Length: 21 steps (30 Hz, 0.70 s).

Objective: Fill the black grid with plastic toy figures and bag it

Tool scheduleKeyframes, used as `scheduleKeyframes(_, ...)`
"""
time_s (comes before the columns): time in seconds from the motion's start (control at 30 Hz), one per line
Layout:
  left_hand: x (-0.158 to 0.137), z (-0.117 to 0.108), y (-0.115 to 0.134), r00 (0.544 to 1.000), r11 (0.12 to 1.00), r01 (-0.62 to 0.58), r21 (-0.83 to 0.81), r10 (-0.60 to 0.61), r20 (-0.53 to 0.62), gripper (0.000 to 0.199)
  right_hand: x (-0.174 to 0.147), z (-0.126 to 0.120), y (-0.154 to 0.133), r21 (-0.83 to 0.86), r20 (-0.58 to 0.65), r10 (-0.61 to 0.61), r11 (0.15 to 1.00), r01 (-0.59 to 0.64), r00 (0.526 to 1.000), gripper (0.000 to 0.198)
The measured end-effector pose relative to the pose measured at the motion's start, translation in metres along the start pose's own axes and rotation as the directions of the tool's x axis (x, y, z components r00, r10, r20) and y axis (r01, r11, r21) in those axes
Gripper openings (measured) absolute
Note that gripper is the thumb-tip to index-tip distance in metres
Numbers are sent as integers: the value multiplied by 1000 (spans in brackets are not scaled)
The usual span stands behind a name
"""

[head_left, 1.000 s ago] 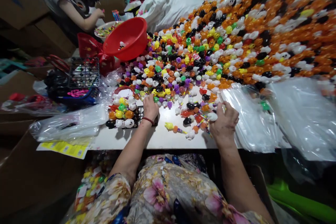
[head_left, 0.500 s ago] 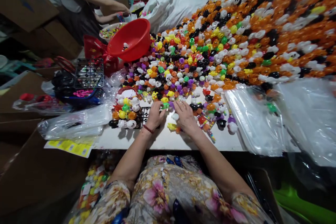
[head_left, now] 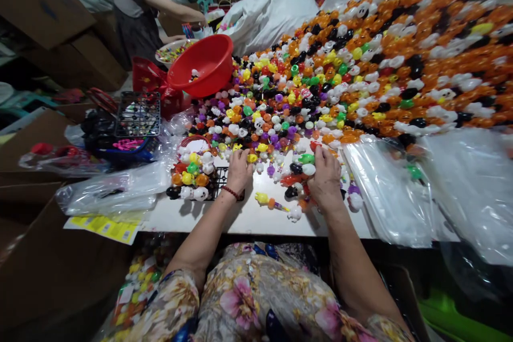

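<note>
My left hand (head_left: 239, 172), with a dark red bead bracelet at the wrist, is closed at the front edge of the toy heap. A small yellow plastic figure (head_left: 252, 158) shows at its fingertips. Under and beside this hand lies a black grid tray (head_left: 221, 180), its left part filled with rows of figures (head_left: 188, 177). Farther right, my right hand (head_left: 326, 177) has curled fingers by a green plastic figure (head_left: 306, 158), which touches them. Black, white and red figures lie just left of that hand. A yellow-and-orange figure (head_left: 262, 198) on a striped stick lies between my hands.
A big heap of plastic figures (head_left: 385, 75) covers the back and right. A red basin (head_left: 204, 67) stands at back left. Clear plastic bags (head_left: 395, 192) lie at right, more bags (head_left: 114, 187) at left. Another person (head_left: 138, 10) works behind the basin.
My right hand has moved right, away from my left hand, and the green figure has gone with it. My left hand has stayed near the tray, now at a yellow figure.
</note>
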<state>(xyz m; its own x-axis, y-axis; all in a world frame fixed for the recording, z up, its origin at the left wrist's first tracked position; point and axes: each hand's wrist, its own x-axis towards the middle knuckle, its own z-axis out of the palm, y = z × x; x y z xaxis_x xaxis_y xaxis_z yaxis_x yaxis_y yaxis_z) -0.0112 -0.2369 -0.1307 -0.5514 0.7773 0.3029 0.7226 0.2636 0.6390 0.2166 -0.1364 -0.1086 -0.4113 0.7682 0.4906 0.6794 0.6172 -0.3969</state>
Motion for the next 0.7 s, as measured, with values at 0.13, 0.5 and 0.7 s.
scheduleKeyframes(0.13, 14, 3, -3, 997, 987, -71, 142, 68, 28, 11, -7, -12, 8, 48, 53, 51, 997, -54, 997, 62)
scheduleKeyframes(0.5, 21, 9, 3, 986, 985, -115, 132, 97, 134, 20, -41, -4, -39, 495, 480, 206, 739, -457, 853, 48)
scheduleKeyframes(0.7, -2, -6, 16, 965, 791, 174, -587, -18, 261, 30, -47, -11, -36, 592, 338, 16, 774, -226, 941, 47)
